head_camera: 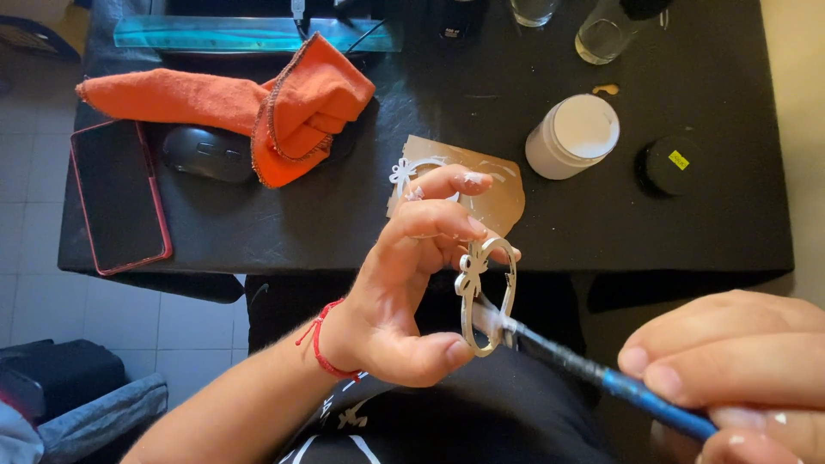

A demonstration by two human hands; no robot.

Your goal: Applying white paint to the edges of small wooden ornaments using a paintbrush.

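L grip [404, 292] on 1 ring cutout [488, 296], R grip [739, 361], 1 brush [601, 378]

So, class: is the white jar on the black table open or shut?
Open. The white jar stands upright with no lid on it, its wide mouth showing white right up to the rim. A round black lid lies beside it on the table.
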